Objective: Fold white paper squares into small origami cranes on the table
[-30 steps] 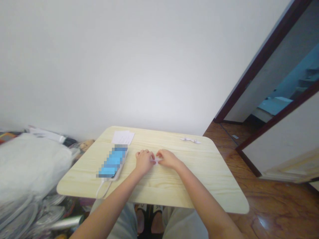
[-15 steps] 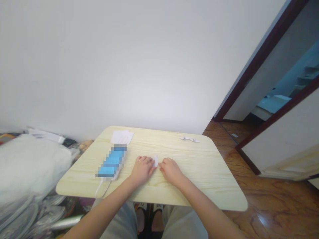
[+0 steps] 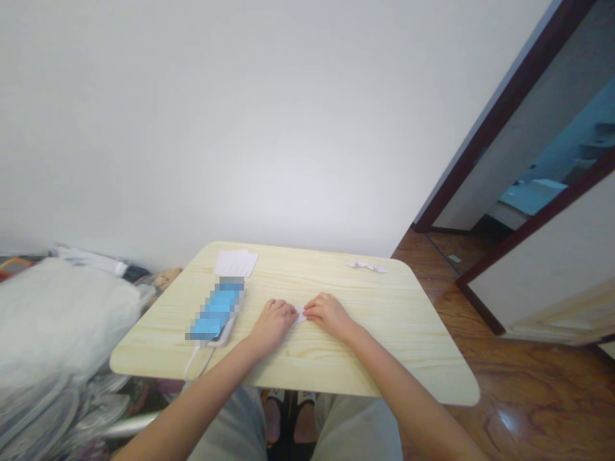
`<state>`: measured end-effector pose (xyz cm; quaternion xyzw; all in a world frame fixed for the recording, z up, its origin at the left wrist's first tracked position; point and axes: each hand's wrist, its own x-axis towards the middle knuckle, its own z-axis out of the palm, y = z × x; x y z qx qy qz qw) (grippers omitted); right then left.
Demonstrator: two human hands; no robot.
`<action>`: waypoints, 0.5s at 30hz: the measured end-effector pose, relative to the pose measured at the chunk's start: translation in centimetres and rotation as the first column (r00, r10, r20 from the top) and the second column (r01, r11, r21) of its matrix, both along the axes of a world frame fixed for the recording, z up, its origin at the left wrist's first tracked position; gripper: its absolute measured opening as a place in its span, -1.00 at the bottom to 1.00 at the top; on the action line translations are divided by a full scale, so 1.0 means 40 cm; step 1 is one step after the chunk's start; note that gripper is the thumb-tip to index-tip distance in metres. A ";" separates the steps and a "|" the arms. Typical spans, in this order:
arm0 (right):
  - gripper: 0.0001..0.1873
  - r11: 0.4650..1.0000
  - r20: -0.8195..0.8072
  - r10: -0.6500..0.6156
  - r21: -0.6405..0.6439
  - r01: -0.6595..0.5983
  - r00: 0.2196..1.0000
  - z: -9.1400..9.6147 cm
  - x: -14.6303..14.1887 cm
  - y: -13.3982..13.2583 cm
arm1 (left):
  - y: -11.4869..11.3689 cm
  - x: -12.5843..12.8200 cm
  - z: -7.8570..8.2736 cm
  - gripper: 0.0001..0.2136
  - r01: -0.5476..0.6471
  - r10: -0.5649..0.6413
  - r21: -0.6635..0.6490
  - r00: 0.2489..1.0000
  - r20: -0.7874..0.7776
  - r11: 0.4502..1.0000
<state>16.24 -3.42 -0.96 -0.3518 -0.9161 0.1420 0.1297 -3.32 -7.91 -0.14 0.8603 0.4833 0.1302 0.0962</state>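
Pinching a small paper [image 3: 300, 314] at mid-table [image 3: 384, 346], left hand [image 3: 273, 322] and right hand [image 3: 329, 314] both grip it, fingers closed. Folding appears part-done: folded pieces [image 3: 366, 266] lie at 1 o'clock, flat sheets [image 3: 235, 263] remain at 11, beyond the phone [image 3: 218, 310].

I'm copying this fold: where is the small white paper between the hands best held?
Probably by its left and right ends, pinched from either side: the small white paper lies low on the table, too thin to grasp from above, and the left hand and right hand close fingertips on it there.
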 end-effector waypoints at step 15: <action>-0.81 0.998 -0.008 -0.056 0.034 0.056 0.998 0.011 -0.005 -0.016 | -0.001 0.018 -0.027 -0.76 -0.080 0.079 0.007 0.993 0.093 0.997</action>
